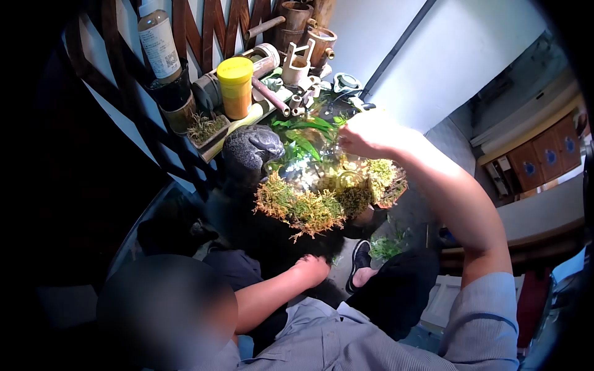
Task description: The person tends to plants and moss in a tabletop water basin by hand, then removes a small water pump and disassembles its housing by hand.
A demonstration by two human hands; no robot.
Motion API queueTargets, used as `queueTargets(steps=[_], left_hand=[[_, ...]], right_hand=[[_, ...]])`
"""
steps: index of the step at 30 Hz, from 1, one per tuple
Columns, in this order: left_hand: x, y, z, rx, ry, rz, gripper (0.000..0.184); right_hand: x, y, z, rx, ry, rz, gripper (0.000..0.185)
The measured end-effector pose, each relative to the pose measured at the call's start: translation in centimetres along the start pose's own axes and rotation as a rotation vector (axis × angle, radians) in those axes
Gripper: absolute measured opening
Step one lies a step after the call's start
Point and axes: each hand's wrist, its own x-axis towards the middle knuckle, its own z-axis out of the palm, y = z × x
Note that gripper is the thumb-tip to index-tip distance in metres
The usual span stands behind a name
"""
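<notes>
My right hand (pixel 366 133) reaches over the far right side of a small planted water basin, its fingers curled down beside green leaves (pixel 304 143). Strong light washes it out, and whatever is between its fingers is hidden. Below it, clumps of yellow-green moss (pixel 309 210) line the basin's near rim. A dark grey rough stone (pixel 250 147) sits at the basin's left. Low in front of my body, my left hand (pixel 312 269) is held closed above my lap, apart from the moss. Its fingertips face away, so I cannot see what they hold, if anything.
A yellow-lidded jar (pixel 236 89) and a labelled pump bottle (pixel 159 46) stand at the back left, by a wooden lattice (pixel 192 28). Bamboo cups and pipes (pixel 297 65) line the back. A white panel (pixel 445 55) rises behind. My shoe (pixel 360 263) is below.
</notes>
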Motion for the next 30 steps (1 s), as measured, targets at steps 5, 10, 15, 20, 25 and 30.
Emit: queueTargets(steps=[5, 10, 15, 20, 25, 30], left_hand=[[-1.0, 0.2, -1.2, -0.049, 0.042, 0.001, 0.024], [-0.9, 0.3, -0.6, -0.050, 0.079, 0.012, 0.020], [-1.2, 0.6, -0.1, 0.025, 0.201, 0.048, 0.019], [-0.6, 0.4, 1.9, 0.197, 0.357, 0.039, 0.011], [0.9, 0.3, 4.9, 0.284, 0.461, 0.058, 0.006], [1.2, -0.3, 5.8, 0.487, 0.619, 0.072, 0.010]], right_hand=[[-2.7, 2.4, 3.3, 0.098, -0.046, 0.031, 0.026], [-7.2, 1.5, 3.4, 0.466, 0.215, 0.130, 0.021], [-9.7, 1.5, 8.0, 0.526, 0.616, 0.169, 0.030], [-11.0, 1.9, 11.5, 0.683, 0.832, 0.332, 0.019], [-11.3, 2.5, 15.5, 1.047, 1.168, 0.704, 0.012], [-11.9, 4.1, 19.3, 1.237, 1.235, 0.994, 0.043]])
